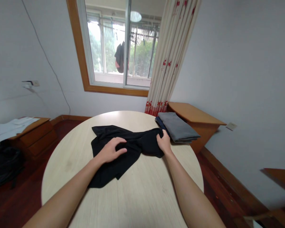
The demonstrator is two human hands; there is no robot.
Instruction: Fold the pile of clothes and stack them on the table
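A black garment lies crumpled and twisted across the round table; its exact kind cannot be made out. My left hand rests over its left part, thumb and fingers apart. At the garment's right end my right hand grips the cloth, the thumb on top and the other fingers partly hidden. Right beside that hand sits a stack of folded cloth, grey on top with a dark blue piece showing at its left side.
Behind the table on the right stands a wooden desk, near a patterned curtain and a window. To the left are a low wooden cabinet with papers on it and a black bag on the floor.
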